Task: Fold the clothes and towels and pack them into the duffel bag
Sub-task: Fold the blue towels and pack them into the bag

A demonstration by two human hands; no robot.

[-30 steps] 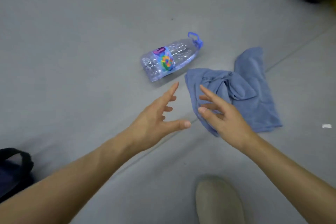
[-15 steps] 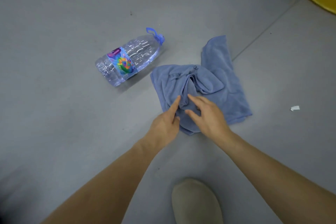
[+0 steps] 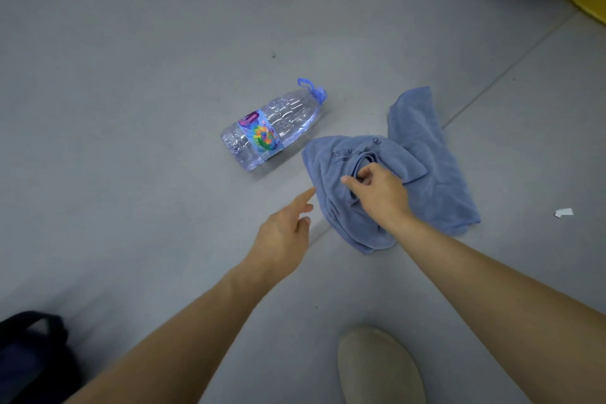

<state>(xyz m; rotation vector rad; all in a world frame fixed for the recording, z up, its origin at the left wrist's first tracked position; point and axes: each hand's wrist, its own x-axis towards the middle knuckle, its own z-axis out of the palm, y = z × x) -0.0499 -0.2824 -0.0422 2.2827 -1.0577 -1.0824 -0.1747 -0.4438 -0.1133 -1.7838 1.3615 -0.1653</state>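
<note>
Where towel [image 3: 436, 174] lies crumpled, bottle [image 3: 272, 133] beside, shoe [image 3: 380, 367] near

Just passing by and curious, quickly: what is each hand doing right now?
Left hand: open, forefinger out, holding nothing.
Right hand: closed, pinching a fold of the crumpled blue cloth towel.

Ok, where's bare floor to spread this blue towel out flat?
Bare grey floor stretches left of and beyond the clear plastic bottle. Also right of the crumpled blue towel. Crowded: between bottle and towel.
</note>
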